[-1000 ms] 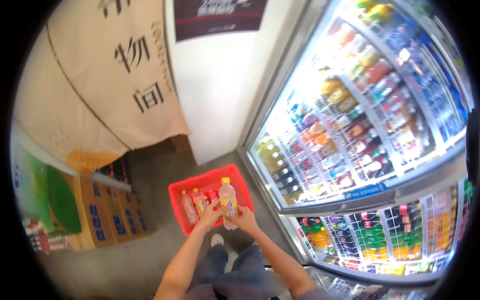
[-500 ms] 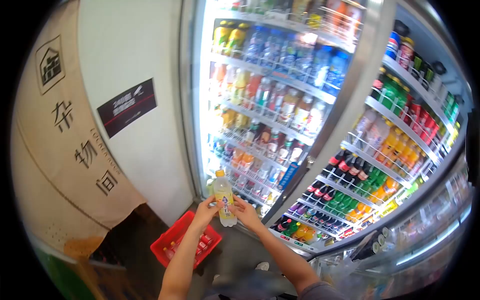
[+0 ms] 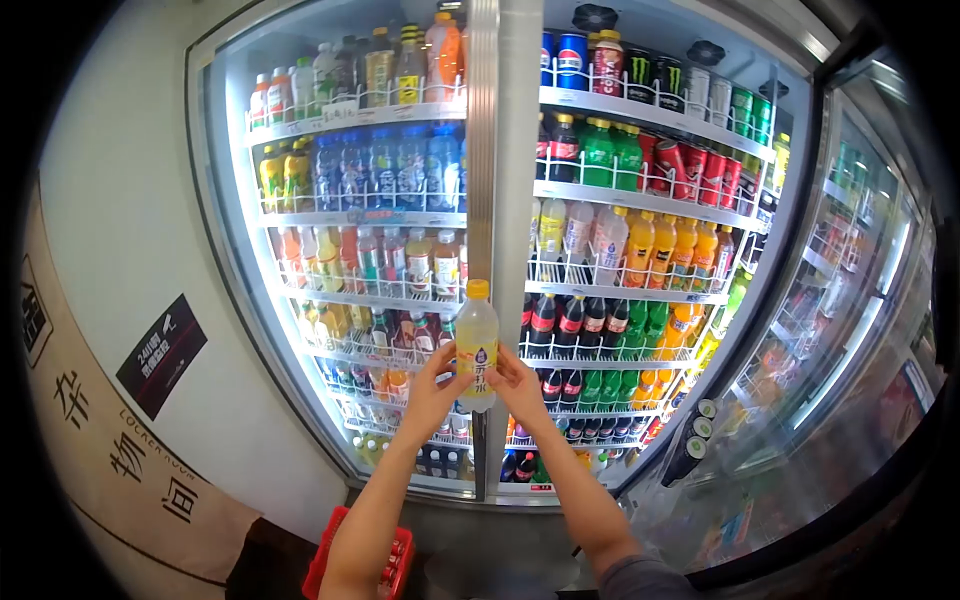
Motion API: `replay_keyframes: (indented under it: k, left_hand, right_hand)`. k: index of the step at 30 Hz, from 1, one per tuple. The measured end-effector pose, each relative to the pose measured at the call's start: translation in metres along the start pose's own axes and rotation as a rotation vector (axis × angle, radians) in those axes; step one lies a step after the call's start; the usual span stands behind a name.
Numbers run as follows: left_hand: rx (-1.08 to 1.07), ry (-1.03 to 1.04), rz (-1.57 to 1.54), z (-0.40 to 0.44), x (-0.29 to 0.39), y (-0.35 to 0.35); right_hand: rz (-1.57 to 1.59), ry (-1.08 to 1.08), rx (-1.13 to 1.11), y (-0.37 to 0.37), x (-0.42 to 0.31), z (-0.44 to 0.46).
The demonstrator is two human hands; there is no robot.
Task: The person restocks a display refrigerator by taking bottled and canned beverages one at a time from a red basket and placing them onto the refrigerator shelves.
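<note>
Upright in front of me is a soda water bottle [image 3: 477,335] with a yellow cap, a yellow-and-white label and pale contents. My left hand [image 3: 433,390] grips its lower left side, while my right hand [image 3: 519,388] closes on the lower right side. Both thumbs press on the front of the label; the fingers behind are partly hidden. Beyond the bottle stands a lit drinks fridge [image 3: 482,130], its metal centre post directly behind the bottle. On a right-hand shelf, a bottle with a yellow label [image 3: 551,228] looks similar.
Below my left forearm a red basket [image 3: 335,535] holds several red cans. Orange bottles [image 3: 650,250] and red cans [image 3: 690,170] fill shelves on the right. A glass door [image 3: 840,300] angles out at far right. A fabric curtain [image 3: 60,440] hangs at left.
My view has swung right and up to face the fridge squarely. Both hands have raised the bottle in front of the centre post, and the basket now sits lower in view.
</note>
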State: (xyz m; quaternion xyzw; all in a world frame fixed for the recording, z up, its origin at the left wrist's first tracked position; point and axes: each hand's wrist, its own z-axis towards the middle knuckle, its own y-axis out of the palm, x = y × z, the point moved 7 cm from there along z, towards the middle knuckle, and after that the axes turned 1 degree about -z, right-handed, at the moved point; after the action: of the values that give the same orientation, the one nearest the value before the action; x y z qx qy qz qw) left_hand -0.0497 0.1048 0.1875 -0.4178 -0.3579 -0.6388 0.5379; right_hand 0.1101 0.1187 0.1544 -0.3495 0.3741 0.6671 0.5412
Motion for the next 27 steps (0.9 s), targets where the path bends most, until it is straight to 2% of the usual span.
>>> replay_keyframes:
  k: [2,5,8,11,14,16,18,19,20,21,23,25,27]
  left_hand:
    - [-0.085,0.076,-0.019,0.02,0.01,0.031]
    - [-0.156,0.1,0.0,0.047,0.014,0.076]
    - [-0.223,0.133,0.062,0.074,0.01,0.119]
    - [-0.37,0.04,0.035,0.101,-0.009,0.171]
    - [-0.417,0.127,0.0,0.133,-0.02,0.217]
    - [-0.432,0.12,0.015,0.161,-0.035,0.239]
    - [-0.469,0.031,0.002,0.169,-0.012,0.255]
    - [-0.455,0.076,-0.05,0.18,-0.016,0.261]
    - [-0.451,0.227,-0.034,0.195,-0.02,0.268]
    - [-0.431,0.298,0.003,0.208,-0.024,0.273]
    - [-0.415,0.37,0.052,0.218,-0.025,0.277]
    - [-0.308,0.447,0.309,0.222,-0.011,0.276]
    - [-0.275,0.443,0.324,0.231,-0.013,0.274]
  right_hand:
    - [0.022,0.006,0.027,-0.03,-0.015,0.007]
    - [-0.205,-0.138,0.113,-0.077,-0.05,0.012]
    - [-0.375,-0.191,0.216,-0.128,-0.066,0.014]
    - [-0.375,-0.136,0.276,-0.175,-0.075,0.021]
    - [-0.393,-0.168,0.334,-0.217,-0.084,0.037]
    - [-0.271,-0.107,0.383,-0.239,-0.09,0.049]
    - [-0.287,-0.165,0.438,-0.257,-0.094,0.061]
    - [-0.471,-0.178,0.469,-0.267,-0.097,0.067]
    - [-0.652,-0.188,0.497,-0.275,-0.099,0.073]
    - [-0.721,-0.232,0.503,-0.279,-0.102,0.078]
    - [-0.665,-0.218,0.49,-0.286,-0.101,0.089]
    - [-0.577,-0.23,0.485,-0.289,-0.096,0.104]
    - [-0.535,-0.245,0.48,-0.284,-0.095,0.113]
